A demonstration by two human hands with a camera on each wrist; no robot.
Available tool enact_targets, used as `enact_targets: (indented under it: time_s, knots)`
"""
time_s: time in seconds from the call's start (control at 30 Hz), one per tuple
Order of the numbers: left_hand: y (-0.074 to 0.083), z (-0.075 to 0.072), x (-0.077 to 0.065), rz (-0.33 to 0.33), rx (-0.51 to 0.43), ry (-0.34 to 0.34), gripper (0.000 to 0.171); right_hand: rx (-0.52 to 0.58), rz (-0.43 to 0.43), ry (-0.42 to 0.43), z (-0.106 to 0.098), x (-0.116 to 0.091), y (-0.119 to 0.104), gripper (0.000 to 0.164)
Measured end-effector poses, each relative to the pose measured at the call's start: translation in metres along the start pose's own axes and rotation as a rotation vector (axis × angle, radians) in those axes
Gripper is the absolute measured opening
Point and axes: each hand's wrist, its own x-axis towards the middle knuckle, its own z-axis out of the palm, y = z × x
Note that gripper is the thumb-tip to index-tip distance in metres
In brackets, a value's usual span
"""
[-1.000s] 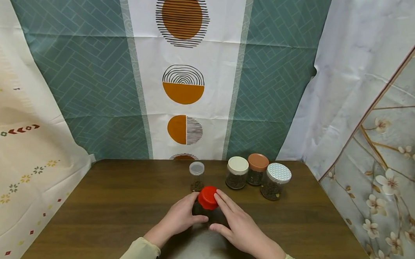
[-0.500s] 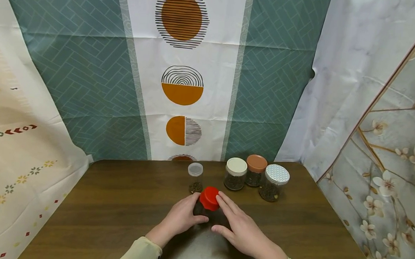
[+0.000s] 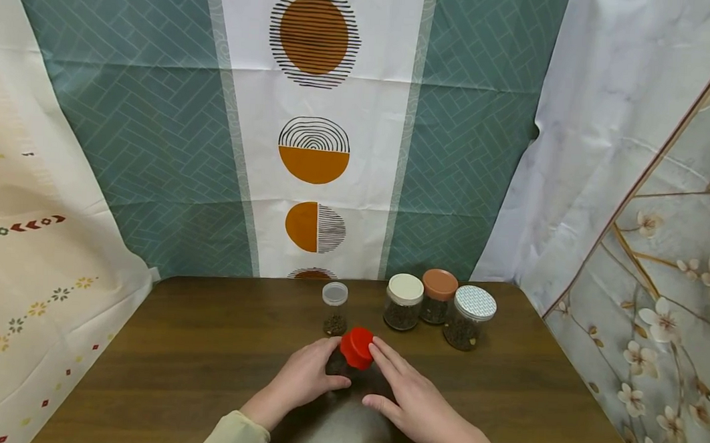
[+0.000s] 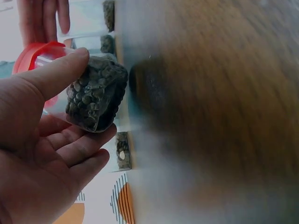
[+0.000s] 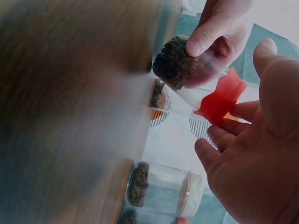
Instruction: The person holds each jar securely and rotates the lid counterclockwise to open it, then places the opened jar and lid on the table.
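My left hand [image 3: 301, 377] grips a small clear jar [image 4: 96, 95] of dark pellets around its body, thumb on one side and fingers on the other. The jar's scalloped red lid [image 3: 357, 347] leans to the right. In the left wrist view, a gap shows between its base and the wooden table. My right hand [image 3: 418, 400] is beside the lid, fingers extended and fingertips touching its right side, with the thumb held apart. The right wrist view shows the red lid [image 5: 221, 99] against those fingertips, and the pellets slumped toward the base.
Behind the hands stands a narrow jar with a translucent lid [image 3: 334, 307]. To the back right are jars with a cream lid [image 3: 405, 288], a brown-orange lid [image 3: 439, 283] and a patterned lid [image 3: 474, 302]. A hanging cloth [image 3: 171, 172] borders the brown table [image 3: 204, 347].
The jar with the red lid has tipped further to the right in my left hand. My right fingers stay at the lid. The view has shifted slightly; the other jars stand where they were.
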Motion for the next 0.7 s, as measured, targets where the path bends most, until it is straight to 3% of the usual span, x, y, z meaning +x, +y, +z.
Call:
enact_targets:
  time_s: [0.27, 0.7]
  knots:
    - [0.000, -0.007, -0.006, 0.008, 0.028, -0.024, 0.070, 0.031, 0.018, -0.034, -0.001, 0.000, -0.005, 0.081]
    - [0.001, -0.009, -0.023, 0.051, 0.098, -0.007, 0.067, 0.005, -0.004, 0.010, -0.006, 0.009, -0.013, 0.075]
